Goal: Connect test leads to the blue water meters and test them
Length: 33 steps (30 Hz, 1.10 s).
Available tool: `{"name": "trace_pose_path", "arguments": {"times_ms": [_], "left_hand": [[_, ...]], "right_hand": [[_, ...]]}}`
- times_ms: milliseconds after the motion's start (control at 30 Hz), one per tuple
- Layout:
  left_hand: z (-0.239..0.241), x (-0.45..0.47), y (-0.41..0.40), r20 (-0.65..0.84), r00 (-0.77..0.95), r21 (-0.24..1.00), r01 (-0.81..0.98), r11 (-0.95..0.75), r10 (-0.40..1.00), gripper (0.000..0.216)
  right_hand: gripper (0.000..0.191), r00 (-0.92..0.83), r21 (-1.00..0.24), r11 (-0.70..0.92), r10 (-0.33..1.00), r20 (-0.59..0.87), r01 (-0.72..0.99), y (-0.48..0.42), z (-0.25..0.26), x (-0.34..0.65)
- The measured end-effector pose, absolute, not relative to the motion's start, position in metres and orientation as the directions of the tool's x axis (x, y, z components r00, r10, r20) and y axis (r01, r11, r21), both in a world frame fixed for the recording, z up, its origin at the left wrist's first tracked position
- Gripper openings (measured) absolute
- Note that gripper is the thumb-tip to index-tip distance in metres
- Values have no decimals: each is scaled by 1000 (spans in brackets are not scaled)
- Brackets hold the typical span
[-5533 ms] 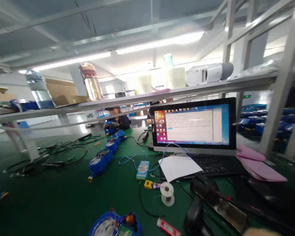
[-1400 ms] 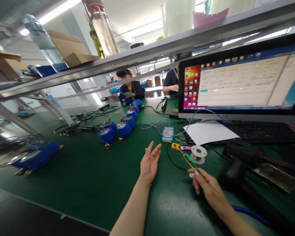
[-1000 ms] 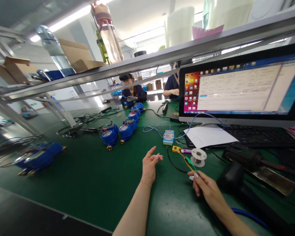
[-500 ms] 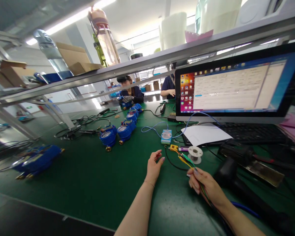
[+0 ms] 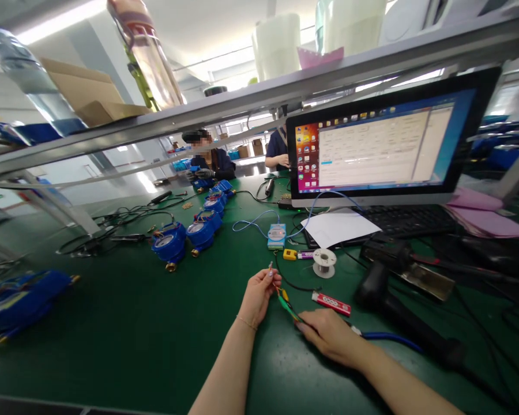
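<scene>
Green-yellow clip leads (image 5: 285, 301) pinched by both hands' fingers (image 5: 269, 275).

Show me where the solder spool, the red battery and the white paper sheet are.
solder spool (image 5: 324, 262), head view, top flange.
red battery (image 5: 331, 303), head view, middle of its body.
white paper sheet (image 5: 339, 226), head view, centre of the sheet.

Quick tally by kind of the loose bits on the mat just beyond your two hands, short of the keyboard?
White wire spool: 1
Red cylindrical cell: 1
Yellow block: 1
Light blue module: 1
Total: 4
The left hand and right hand pinch the coloured clip leads between them.
</scene>
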<state>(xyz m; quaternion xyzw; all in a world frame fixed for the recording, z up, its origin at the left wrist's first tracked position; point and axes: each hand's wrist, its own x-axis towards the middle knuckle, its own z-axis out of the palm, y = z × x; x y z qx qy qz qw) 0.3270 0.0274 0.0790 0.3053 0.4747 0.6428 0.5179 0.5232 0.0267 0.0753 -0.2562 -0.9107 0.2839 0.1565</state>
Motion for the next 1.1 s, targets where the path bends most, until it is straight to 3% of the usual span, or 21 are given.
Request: {"name": "trace_pose_path", "arguments": {"times_ms": [100, 167, 300, 433, 567, 667, 800, 933, 1100], "left_hand": [[79, 323, 28, -128, -253, 926, -377, 24, 959, 46], [79, 324, 28, -132, -250, 937, -347, 38, 959, 49], [78, 331, 27, -114, -249, 971, -232, 55, 962, 50], [81, 334, 26, -82, -226, 990, -134, 52, 971, 50], [84, 335, 24, -44, -223, 995, -97, 23, 974, 51], [82, 335, 23, -24, -227, 996, -94, 3, 973, 52], [80, 334, 26, -4, -245, 996, -90, -19, 969, 52], [83, 334, 26, 7, -248, 995, -98, -32, 969, 53], [84, 335, 25, 0, -226, 993, -119, -28, 974, 52]], "right_hand": [[30, -746, -568, 699, 633, 207, 435, 33, 88, 530], [28, -648, -454, 661, 731, 213, 597, 37, 96, 534], [21, -513, -253, 515, 855, 80, 819, 43, 98, 533], [25, -494, -311, 481, 869, 44, 819, 50, 92, 525], [11, -519, -510, 468, 854, 49, 722, 62, 98, 516], [22, -569, -697, 436, 821, 50, 569, 71, 101, 505], [42, -542, -979, 124, 840, 17, 162, 73, 90, 488], [54, -561, -989, -138, 816, -140, 47, 67, 74, 484], [62, -554, -951, -294, 810, -192, -99, 62, 73, 490]]}}
